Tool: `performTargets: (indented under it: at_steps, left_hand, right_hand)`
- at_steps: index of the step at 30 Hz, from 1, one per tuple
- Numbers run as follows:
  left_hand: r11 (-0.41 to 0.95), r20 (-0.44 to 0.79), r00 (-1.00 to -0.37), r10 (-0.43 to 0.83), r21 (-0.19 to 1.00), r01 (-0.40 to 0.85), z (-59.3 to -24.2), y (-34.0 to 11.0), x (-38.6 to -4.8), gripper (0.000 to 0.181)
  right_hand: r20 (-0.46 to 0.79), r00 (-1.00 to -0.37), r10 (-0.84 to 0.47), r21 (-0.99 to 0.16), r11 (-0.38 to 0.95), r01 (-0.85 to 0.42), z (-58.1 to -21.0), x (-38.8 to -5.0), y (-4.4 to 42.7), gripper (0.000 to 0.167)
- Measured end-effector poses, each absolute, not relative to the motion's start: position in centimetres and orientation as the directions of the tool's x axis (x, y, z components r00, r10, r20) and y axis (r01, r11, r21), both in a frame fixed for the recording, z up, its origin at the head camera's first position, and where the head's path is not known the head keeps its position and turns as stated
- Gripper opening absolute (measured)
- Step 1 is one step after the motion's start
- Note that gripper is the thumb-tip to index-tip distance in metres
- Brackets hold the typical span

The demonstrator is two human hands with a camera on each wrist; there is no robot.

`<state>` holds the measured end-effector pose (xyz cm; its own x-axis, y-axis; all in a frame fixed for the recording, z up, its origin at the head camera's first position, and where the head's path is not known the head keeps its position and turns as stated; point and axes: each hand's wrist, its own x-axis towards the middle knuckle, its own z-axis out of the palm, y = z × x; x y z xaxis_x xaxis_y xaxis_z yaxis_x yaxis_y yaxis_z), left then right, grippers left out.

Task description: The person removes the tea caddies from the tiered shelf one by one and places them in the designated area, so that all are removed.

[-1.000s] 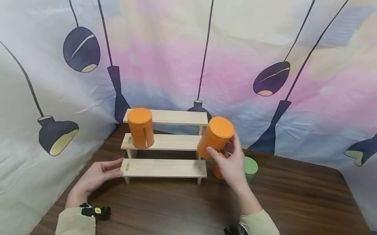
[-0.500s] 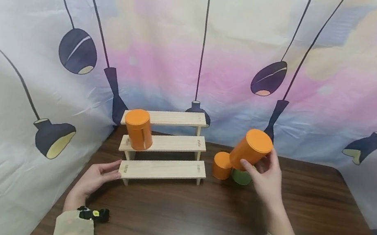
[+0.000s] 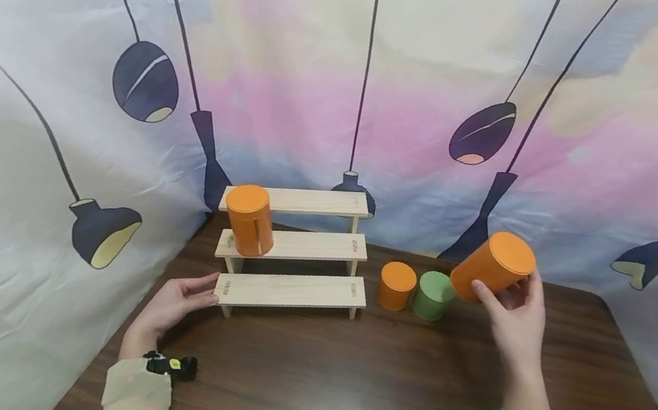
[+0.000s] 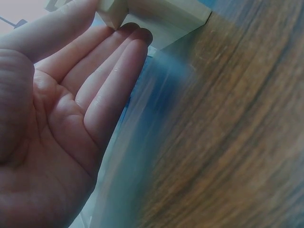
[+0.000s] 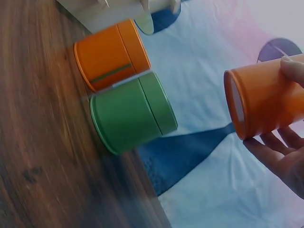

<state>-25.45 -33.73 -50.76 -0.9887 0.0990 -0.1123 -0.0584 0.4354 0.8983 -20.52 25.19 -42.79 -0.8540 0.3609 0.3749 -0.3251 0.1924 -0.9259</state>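
My right hand point(image 3: 521, 324) holds a tall orange canister point(image 3: 491, 267) above the table, tilted, its lid toward the upper right. In the right wrist view, thumb and fingers grip the sides of this orange canister point(image 5: 266, 95). My left hand point(image 3: 171, 309) holds the left end of the lowest step of a three-step wooden stand point(image 3: 295, 291). The left wrist view shows fingers and thumb at the wood's edge point(image 4: 161, 21). Another tall orange canister point(image 3: 251, 221) stands upright at the left of the middle step.
A short orange canister point(image 3: 396, 287) and a short green canister point(image 3: 433, 296) stand side by side on the dark wooden table point(image 3: 323, 393), right of the stand. A fabric backdrop point(image 3: 424, 105) printed with hanging lamps rises behind and at the sides.
My right hand has carried the tall orange canister from the stand's right end to the right, past the short canisters, tilting it more. My left hand has stayed at the stand.
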Motion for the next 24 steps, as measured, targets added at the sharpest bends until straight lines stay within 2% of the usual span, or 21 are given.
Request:
performTargets:
  at_steps: [14,24]
  left_hand:
    - [0.409,-0.085,-0.987,0.133,0.912,-0.023,-50.7,-33.7,-25.5,0.065]
    - [0.413,-0.08,-0.988,0.129,0.911,-0.02,-50.7,-33.8,-25.6,0.067]
  right_hand:
    - [0.235,-0.872,0.43,-0.958,0.254,-0.133,-43.8,-20.5,27.7,0.094]
    - [0.201,-0.885,0.42,-0.955,0.287,-0.08,-44.9,-20.9,28.7,0.096]
